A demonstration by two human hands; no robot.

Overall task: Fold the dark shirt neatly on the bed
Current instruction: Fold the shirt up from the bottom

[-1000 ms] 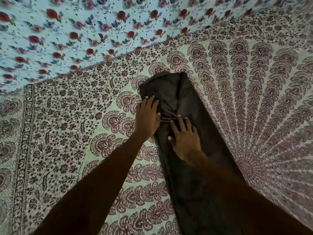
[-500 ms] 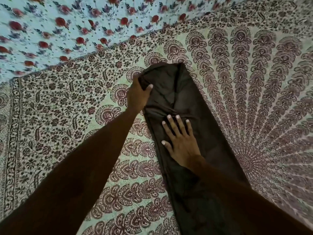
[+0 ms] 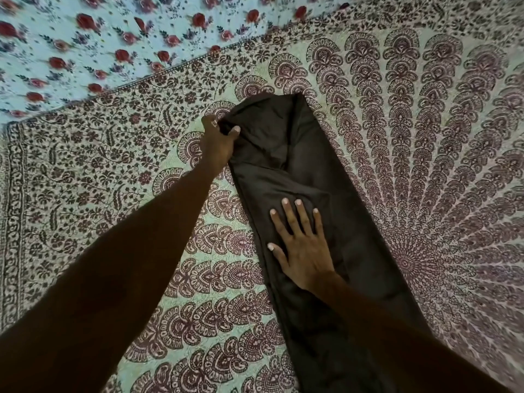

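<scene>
Shirt: dark brown cloth shirt, folded into a long narrow strip, lay along the patterned maroon-and-cream bedspread.
Left hand: left hand had its fingers clenched on the strip's far left corner.
Right hand: right hand lay flat, fingers released and spread, pinning the middle.
Advice: the pinned line likely served as the crease; the corner should come back level, edges aligned, wrinkles pressed out.
Background: blue rose-printed sheet lay beyond.
</scene>
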